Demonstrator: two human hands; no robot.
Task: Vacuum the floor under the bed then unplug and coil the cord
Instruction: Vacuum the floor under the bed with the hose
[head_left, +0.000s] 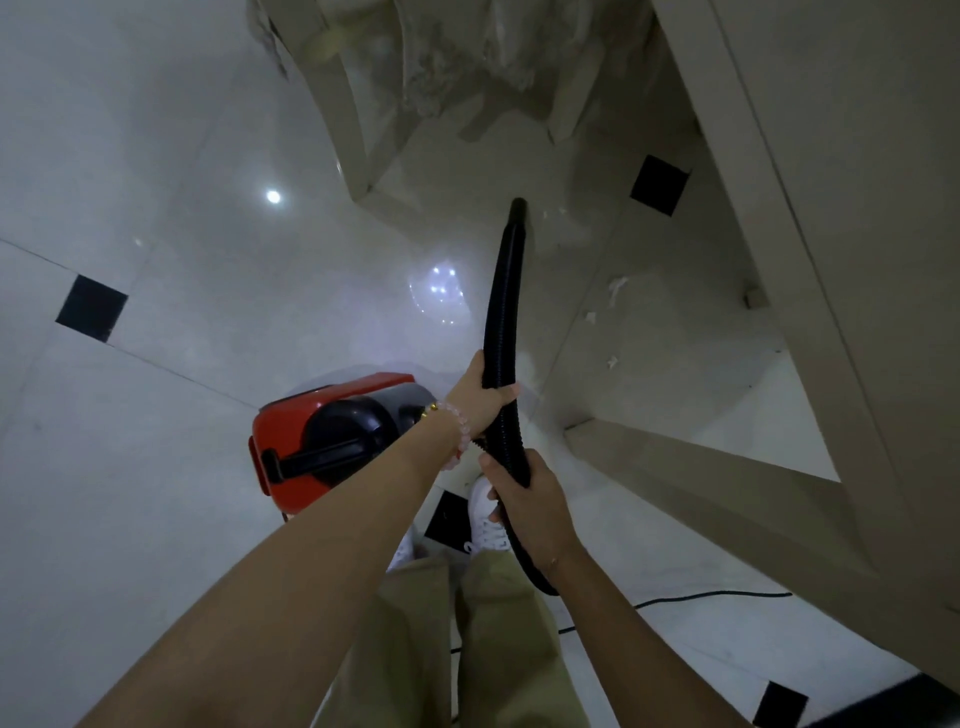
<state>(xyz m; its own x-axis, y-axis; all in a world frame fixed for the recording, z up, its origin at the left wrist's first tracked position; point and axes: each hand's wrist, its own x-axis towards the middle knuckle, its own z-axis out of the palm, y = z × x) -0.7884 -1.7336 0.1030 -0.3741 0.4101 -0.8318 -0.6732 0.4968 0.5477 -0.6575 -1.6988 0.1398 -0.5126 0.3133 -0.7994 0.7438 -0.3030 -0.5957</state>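
While both hands grip, hose (503, 312) seemingly meets floor (156, 182).

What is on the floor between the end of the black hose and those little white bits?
Nothing. In the head view, only bare pale floor lies between the hose nozzle and the white scraps to its right.

No text, label, brand, number or sign can be read anywhere in view. The red and black plastic vacuum cleaner body (332, 441), just left of the hands, shows no legible marking, and the black ribbed hose (501, 332) held in the hands carries no lettering.
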